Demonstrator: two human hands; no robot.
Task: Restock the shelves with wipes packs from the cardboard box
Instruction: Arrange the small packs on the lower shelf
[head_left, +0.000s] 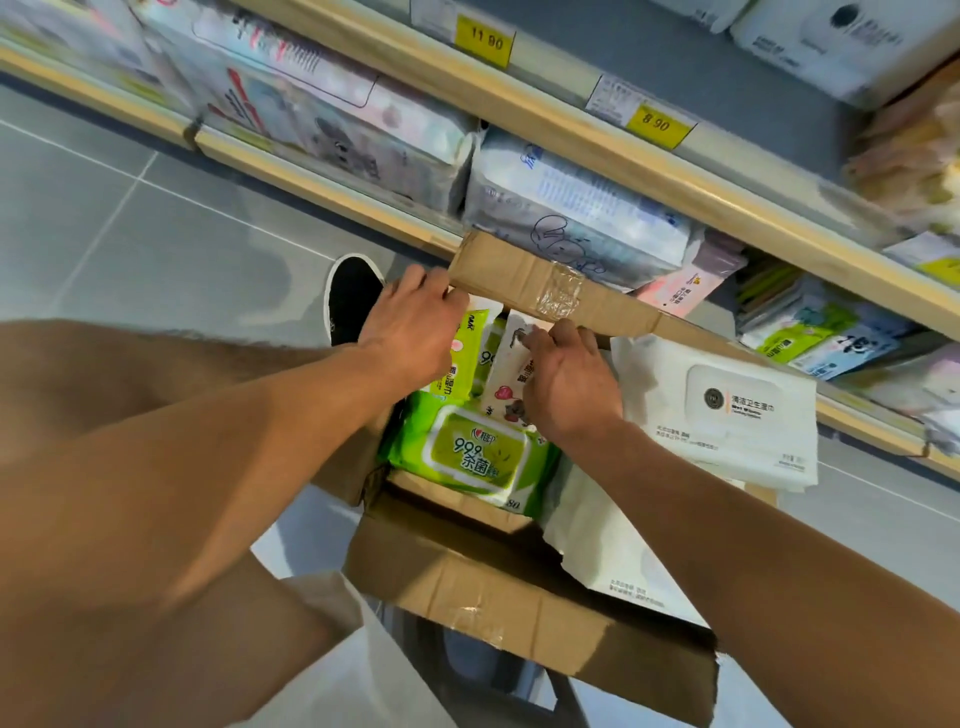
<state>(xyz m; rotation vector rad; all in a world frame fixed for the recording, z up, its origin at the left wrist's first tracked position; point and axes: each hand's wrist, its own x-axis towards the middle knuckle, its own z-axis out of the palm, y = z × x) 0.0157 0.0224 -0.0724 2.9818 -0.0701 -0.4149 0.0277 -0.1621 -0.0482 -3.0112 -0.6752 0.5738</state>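
A brown cardboard box (498, 587) sits open on the floor (104, 197) just in front of the shelves (597, 156), with its flaps folded out. Inside it are wipes packs. A big green pack (467, 457) lies flat with its lid up, and its long side runs across the box from left to right. Behind it a smaller green pack (465, 358) stands up on its end, and its long side points up toward the shelves. Right beside that one a white pack with red hearts (511, 371) also stands on end, leaning a little. A large white pack (722, 415) lies flat on the right side of the box, partly over the edge, with its lid facing up. The left hand (415, 332) reaches to the far flap (550, 288), which has clear tape on it, and its fingers curl round the flap's left corner. The right hand (569, 376) is in the box with its fingers bent on the top of the white pack with red hearts, holding it. The shelves are full of more packs, most of them lying on their sides with the ends facing out. Two yellow price tags (657, 124) are stuck on the shelf edge. A black shoe (350, 299) is on the floor left of the box.
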